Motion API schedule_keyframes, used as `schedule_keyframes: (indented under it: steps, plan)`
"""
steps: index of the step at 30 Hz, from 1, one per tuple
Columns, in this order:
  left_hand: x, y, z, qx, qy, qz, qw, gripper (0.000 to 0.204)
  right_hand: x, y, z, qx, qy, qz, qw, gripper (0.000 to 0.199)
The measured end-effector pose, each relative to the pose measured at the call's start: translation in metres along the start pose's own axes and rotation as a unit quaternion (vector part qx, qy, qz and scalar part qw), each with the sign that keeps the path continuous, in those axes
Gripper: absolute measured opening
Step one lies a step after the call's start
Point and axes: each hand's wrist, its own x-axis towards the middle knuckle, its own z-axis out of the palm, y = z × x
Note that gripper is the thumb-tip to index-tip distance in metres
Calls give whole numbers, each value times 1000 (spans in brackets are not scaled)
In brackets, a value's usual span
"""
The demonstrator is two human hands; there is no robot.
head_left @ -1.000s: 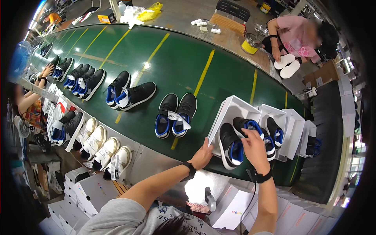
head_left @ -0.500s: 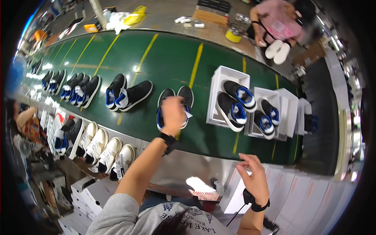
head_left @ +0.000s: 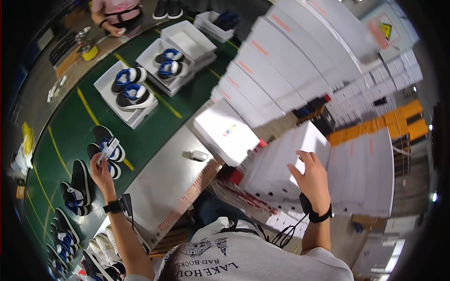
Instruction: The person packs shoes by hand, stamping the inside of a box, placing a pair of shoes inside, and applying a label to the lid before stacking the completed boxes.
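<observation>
My left hand [head_left: 100, 172] is over the green conveyor belt, its fingers pinching a white paper tag [head_left: 109, 149]. Under the tag lies a pair of black shoes [head_left: 102, 135] with blue lining and white soles, partly covered by the hand. Whether the tag is tied to a shoe cannot be made out. My right hand [head_left: 313, 181] hangs in front of stacked white shoeboxes [head_left: 276, 161], fingers apart and nothing in them. Just beyond the left hand's pair, an uncovered white box [head_left: 104, 89] carries another such pair [head_left: 131, 89] set across its top.
More black shoes [head_left: 77, 187] line the green belt [head_left: 154, 129] at left. White sneakers [head_left: 102, 248] sit below it. A closed white shoebox [head_left: 227, 131] rests on the metal ledge [head_left: 164, 164], near a small grey object [head_left: 199, 155]. A co-worker [head_left: 117, 14] stands across the belt.
My view has swung to the right, bringing the tall rows of white boxes into sight. The left hand stays at the same pair, with the tag now plainly in its fingers. The right hand remains raised.
</observation>
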Motion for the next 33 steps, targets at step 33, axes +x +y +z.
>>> schedule_keyframes:
  steps: [33]
  plan:
    - [-184, 189, -104, -270, 10, -78, 960, 12, 3, -259, 146, 235, -81, -668, 701, 41]
